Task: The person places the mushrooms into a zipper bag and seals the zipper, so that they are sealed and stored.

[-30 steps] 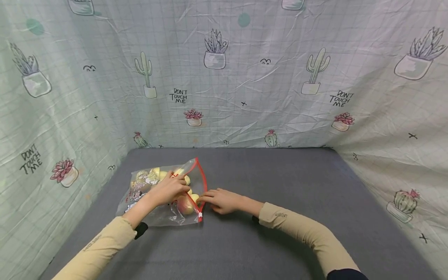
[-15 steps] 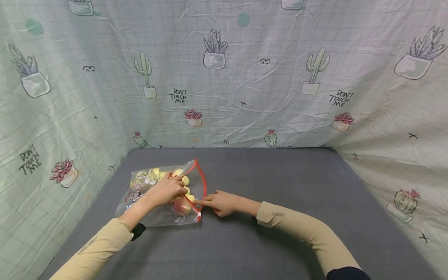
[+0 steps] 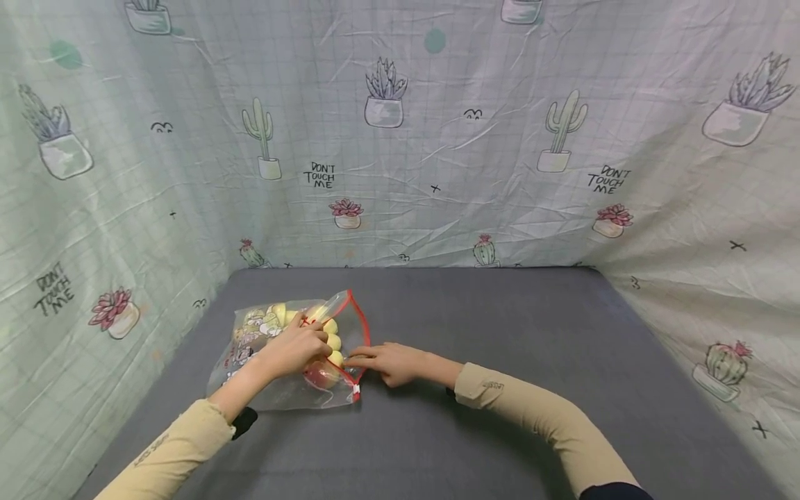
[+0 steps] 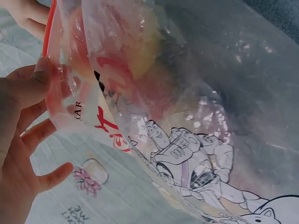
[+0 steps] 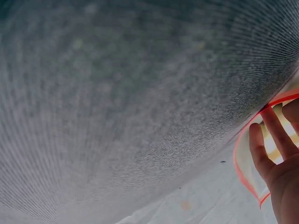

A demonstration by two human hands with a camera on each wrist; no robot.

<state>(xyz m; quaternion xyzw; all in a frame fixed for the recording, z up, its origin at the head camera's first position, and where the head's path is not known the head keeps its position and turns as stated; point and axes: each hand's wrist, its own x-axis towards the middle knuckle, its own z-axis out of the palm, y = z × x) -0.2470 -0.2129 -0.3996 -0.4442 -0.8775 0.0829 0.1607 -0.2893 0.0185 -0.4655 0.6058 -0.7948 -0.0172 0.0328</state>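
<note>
A clear plastic zip bag (image 3: 287, 397) with printed cartoon figures lies on its side at the left, its red-edged mouth gaping to the right. Inside sit several round yellow fruits (image 3: 334, 342) and a red-and-yellow one (image 3: 321, 375) near the mouth. My left hand (image 3: 294, 349) pinches the bag's upper lip between thumb and fingers; in the left wrist view, fingers show through the plastic below the thumb (image 4: 37, 79). My right hand (image 3: 398, 363) reaches into the mouth from the right, extended fingertips close by the nearest fruit. In the right wrist view its fingers (image 5: 278, 133) overlap the red edge.
The bag rests on a dark grey table (image 3: 487, 333). A pale cloth (image 3: 431, 139) printed with cacti hangs behind and along both sides. A white slider (image 3: 357, 389) sits at the near corner of the bag's mouth.
The right hand's fingertips have moved a little left, and the fruits near the mouth have shifted left, deeper into the bag. The left hand keeps its pinch and has drifted slightly left.
</note>
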